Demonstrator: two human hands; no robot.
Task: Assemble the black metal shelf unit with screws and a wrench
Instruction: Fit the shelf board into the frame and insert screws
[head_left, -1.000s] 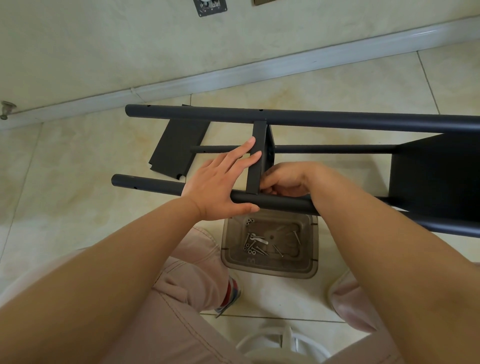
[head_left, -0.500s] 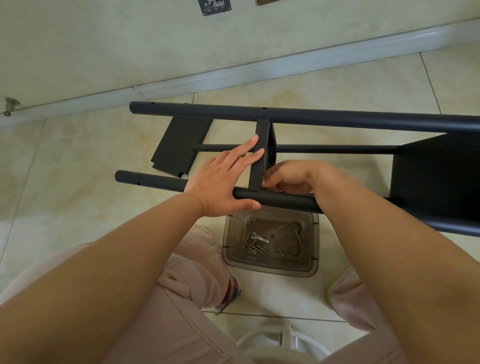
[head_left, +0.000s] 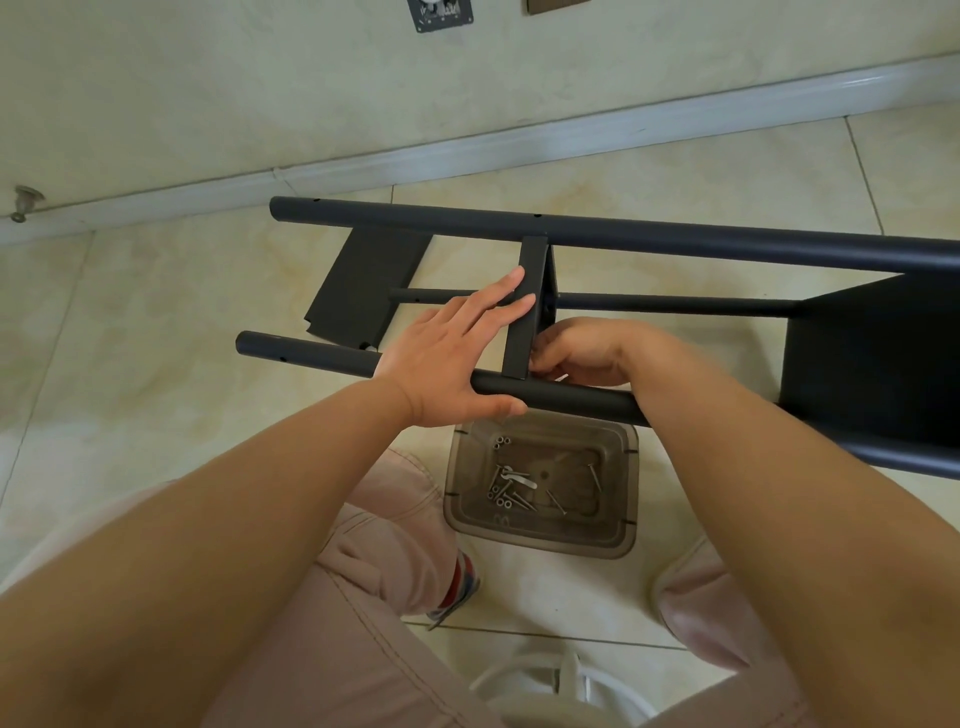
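The black metal shelf frame lies on its side over the floor, with a far pole (head_left: 675, 236) and a near pole (head_left: 561, 397) running left to right. A middle shelf panel (head_left: 527, 312) stands edge-on between them. My left hand (head_left: 457, 353) lies flat, fingers against the panel's left face and thumb under the near pole. My right hand (head_left: 582, 351) is curled at the panel's right side where it meets the near pole; what its fingertips hold is hidden. A clear plastic tray (head_left: 621, 535) below holds several screws and a small wrench (head_left: 519, 478).
A loose black shelf panel (head_left: 363, 288) lies on the tiled floor at the left. Another fitted panel (head_left: 872, 374) closes the frame at the right. The wall and white baseboard (head_left: 467, 150) run behind. My knees and a white stool (head_left: 571, 686) are at the bottom.
The view has shifted slightly; both hands stay at the middle panel and near pole, with the right hand's fingers working at the joint.
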